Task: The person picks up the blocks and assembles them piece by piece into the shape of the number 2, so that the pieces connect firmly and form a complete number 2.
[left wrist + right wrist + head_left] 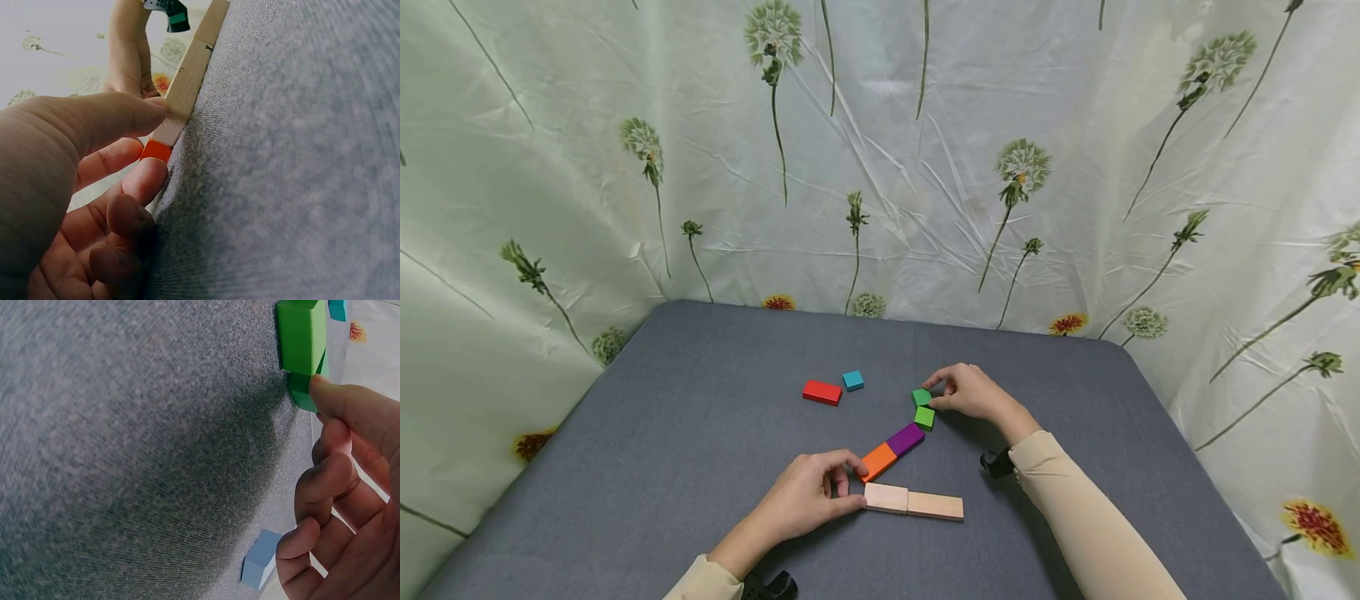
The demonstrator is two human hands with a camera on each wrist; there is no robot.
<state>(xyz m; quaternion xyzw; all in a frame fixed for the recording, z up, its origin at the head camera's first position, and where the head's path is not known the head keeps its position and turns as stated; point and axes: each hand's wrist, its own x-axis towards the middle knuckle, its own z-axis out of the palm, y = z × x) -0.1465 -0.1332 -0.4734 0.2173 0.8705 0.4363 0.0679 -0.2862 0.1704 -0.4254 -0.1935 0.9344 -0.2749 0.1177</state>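
Note:
My right hand pinches a dark green block between thumb and index finger at the far end of a bent row. Against it stands a light green block, followed by a purple block and an orange block. My left hand rests at the row's near corner. Its thumb touches the end of a plain wooden block, and its index fingertip is at the orange block's end. A second wooden block continues to the right, end to end with the first.
Farther back on the grey table lie a red block and a teal block. A light blue block shows below the right hand's fingers in the right wrist view. A flower-patterned curtain hangs behind the table.

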